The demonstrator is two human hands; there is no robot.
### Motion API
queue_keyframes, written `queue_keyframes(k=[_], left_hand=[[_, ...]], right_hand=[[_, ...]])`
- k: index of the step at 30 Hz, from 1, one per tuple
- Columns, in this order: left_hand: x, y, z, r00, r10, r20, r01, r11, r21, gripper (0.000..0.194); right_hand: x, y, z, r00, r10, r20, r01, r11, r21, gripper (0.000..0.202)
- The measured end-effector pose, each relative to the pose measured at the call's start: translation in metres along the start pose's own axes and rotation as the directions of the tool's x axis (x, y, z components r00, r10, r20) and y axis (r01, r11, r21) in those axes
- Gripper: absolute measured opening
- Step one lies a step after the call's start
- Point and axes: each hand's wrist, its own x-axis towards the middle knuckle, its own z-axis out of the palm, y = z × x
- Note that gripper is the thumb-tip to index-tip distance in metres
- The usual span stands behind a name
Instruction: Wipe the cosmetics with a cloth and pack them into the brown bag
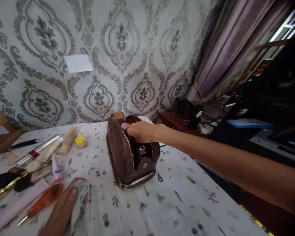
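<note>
Right of centre on the patterned cloth (113, 209), a brown bag (118, 154) stands upright and unzipped, its long axis running from 11 to 5 o'clock, the end with the gold zip and snap flap pointing toward 5. In its mouth, a bottle with a shiny cap (142, 150) sits near that end; a pink round item (125, 125) shows at the far end. The right hand (142, 131) comes in from 4 o'clock over the far half of the opening, fingers curled and bunched beside the pink item; whether they pinch anything, I cannot tell. At the bag's 7 o'clock, the left hand (64, 206) has its fingers pressed together, with a crumpled white tissue (80, 203) between them and the thumb. Around 9 o'clock lie a yellow-lidded jar (80, 142), a tan tube (68, 141) and a white-and-purple tube (57, 167); toward 8, an orange bottle (44, 200) and a long pink tube (21, 206). Beyond, at 11, a white card (78, 63) shows against the wallpaper (121, 36); a mauve curtain (226, 55) hangs toward 2.
</note>
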Motion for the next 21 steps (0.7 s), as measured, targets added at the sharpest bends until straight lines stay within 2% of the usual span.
queue_keyframes(k=[4,8,11,16,21], left_hand=[[0.003,-0.011,-0.011,1.0,0.009,-0.012,-0.009,1.0,-0.013,0.048],[0.003,-0.018,-0.014,0.998,-0.013,-0.054,0.011,0.999,-0.037,0.052],[-0.001,-0.011,-0.011,0.999,0.005,-0.041,-0.009,0.996,-0.092,0.051],[-0.005,0.01,-0.01,0.989,0.08,0.126,-0.051,0.975,-0.217,0.049],[-0.001,0.01,-0.013,0.989,0.088,0.12,-0.067,0.983,-0.173,0.051]], right_hand=[[0.011,-0.004,0.0,0.992,0.031,0.121,-0.028,0.999,-0.026,0.038],[0.016,-0.01,-0.006,0.988,0.046,0.149,-0.043,0.999,-0.022,0.042],[0.017,-0.015,-0.007,0.984,0.081,0.156,-0.085,0.996,0.015,0.045],[0.023,-0.013,0.008,0.984,0.109,0.142,-0.116,0.992,0.042,0.04],[0.03,-0.006,0.022,0.992,0.087,0.089,-0.093,0.994,0.055,0.038]])
